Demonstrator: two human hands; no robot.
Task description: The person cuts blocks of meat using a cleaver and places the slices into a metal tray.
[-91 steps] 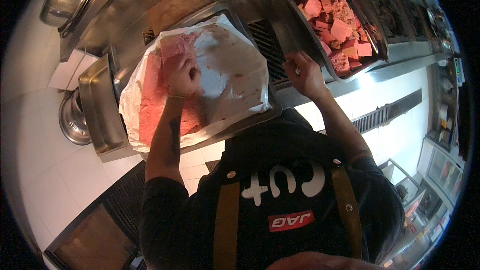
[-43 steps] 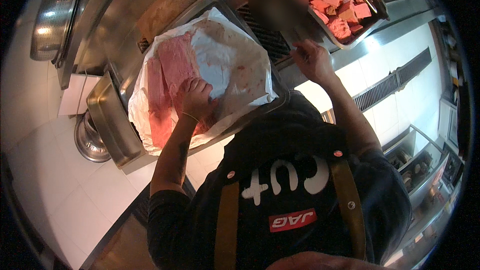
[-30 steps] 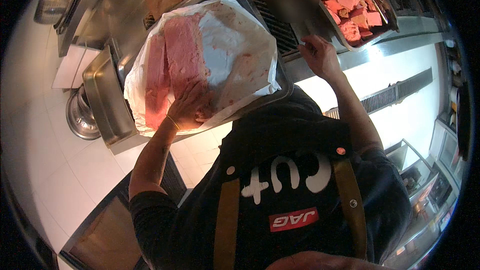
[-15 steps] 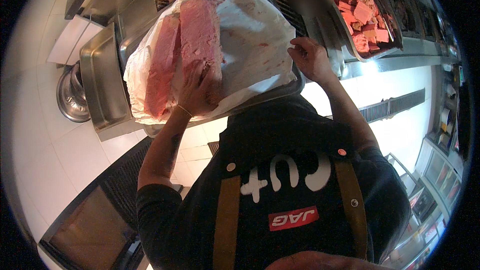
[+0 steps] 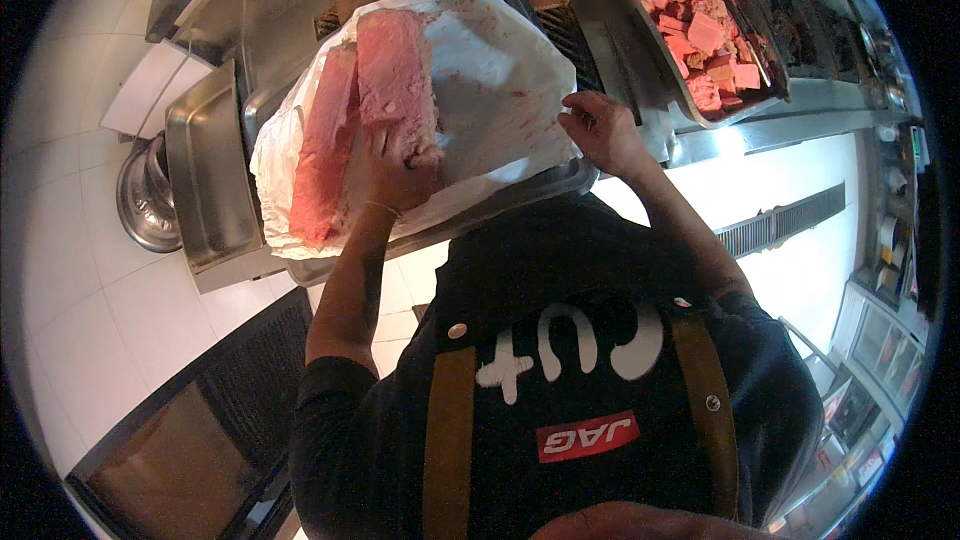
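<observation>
Wide pink slab (image 5: 393, 65) of what looks like raw meat: it lies lengthwise on the white paper (image 5: 500, 80), left of the sheet's middle, with a narrower pink slab (image 5: 325, 150) just to its left. From where I stand, the person's left hand (image 5: 405, 180) is at the near end of the wide one, fingers bent against it; I can't tell whether that grip is pinching or merely pressing. The right hand (image 5: 603, 135) is at the paper's right edge, fingers curled in, and whether it has caught the sheet I can't tell either.

The long right side of the wide slab looks ragged and crumbly, so I'd guess a hard squeeze there could break bits off. The paper looks loose and wrinkled; a tug at its edge might drag both slabs askew or tear it. The metal tray (image 5: 568, 180) beneath sits close to the front of the tabletop (image 5: 790, 130), so leaning on that near side could, I think, tip it towards the person.
</observation>
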